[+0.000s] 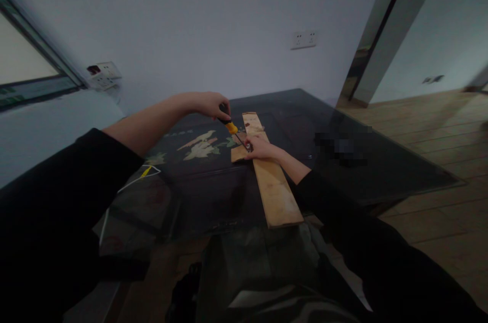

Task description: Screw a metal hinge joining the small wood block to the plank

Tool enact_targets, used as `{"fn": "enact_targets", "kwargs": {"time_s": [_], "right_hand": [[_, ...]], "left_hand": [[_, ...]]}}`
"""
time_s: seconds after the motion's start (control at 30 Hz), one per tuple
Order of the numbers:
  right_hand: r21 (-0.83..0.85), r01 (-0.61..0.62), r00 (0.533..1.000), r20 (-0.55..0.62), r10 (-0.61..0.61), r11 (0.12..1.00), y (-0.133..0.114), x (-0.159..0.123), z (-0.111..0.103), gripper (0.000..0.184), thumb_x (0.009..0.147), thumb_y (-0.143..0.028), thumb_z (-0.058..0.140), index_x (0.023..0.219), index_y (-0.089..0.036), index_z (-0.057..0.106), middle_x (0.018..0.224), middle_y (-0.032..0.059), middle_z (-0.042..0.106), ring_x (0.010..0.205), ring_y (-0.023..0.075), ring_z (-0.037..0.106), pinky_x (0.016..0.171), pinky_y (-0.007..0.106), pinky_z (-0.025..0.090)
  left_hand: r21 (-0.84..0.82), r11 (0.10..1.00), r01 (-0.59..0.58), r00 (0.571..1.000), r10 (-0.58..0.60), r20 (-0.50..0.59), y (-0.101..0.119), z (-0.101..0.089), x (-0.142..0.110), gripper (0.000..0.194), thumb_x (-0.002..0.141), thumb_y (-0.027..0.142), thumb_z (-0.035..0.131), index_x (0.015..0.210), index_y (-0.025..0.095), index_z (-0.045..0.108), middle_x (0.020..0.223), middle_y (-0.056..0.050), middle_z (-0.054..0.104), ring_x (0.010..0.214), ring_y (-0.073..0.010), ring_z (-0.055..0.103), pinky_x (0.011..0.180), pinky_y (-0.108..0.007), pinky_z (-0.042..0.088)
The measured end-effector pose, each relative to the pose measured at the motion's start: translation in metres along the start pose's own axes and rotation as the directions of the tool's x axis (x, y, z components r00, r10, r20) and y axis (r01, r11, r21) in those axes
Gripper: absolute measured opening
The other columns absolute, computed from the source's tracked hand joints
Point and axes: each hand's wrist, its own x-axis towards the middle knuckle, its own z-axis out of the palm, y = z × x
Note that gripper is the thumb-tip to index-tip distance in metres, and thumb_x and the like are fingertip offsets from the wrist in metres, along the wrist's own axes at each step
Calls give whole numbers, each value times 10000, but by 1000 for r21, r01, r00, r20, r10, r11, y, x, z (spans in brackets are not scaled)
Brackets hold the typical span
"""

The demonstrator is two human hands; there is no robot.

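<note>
My left hand [214, 105] is closed round the black and yellow handle of a screwdriver [232, 127]. Its shaft slants down and to the right, the tip close to a small metal piece [249, 147]. That piece sits at the fingertips of my right hand [260, 148], which is closed and rests on a long wooden board [276, 191]. What kind of piece it is stays too small and dark to tell. A shorter wooden piece [238, 154] sticks out to the left from the long board, by the screwdriver's tip.
The dark glossy table [206, 193] bears a flower picture [202, 147]. A white cable with a yellow tag [146, 172] lies at its left. A blurred dark object [343, 147] is on the right. Wall sockets [304, 39] are behind the table.
</note>
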Motion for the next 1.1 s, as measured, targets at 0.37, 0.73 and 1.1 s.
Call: {"fn": "enact_targets", "kwargs": {"time_s": [0.37,0.73,1.1], "right_hand": [[89,66,997,29,-69,994,14,9,1,245,808,-121,541,1031,-159,636,1085,97,680,998,214,604,877,327,444],[27,50,998,-46,-49,998,13,11,5,219,815,-153,554,1008,-165,656,1078,108,693,1012,232,597,903,346,445],[11,1,1000,-9,-1,1000,9,7,2,262,804,-157,553,1053,-170,631,1155,123,675,1101,252,579,957,363,434]], "left_hand": [[-66,998,21,997,-16,76,-6,3,-5,626,810,534,585,1335,203,664,1076,-100,752,960,-230,633,872,-310,432],[-61,998,10,998,-7,59,-6,2,-6,610,806,546,579,1310,219,683,1066,-93,755,953,-219,630,839,-285,427],[-58,998,-4,1000,4,1,0,-7,-8,569,800,535,599,1260,224,723,967,-72,765,893,-207,622,815,-279,412]]}}
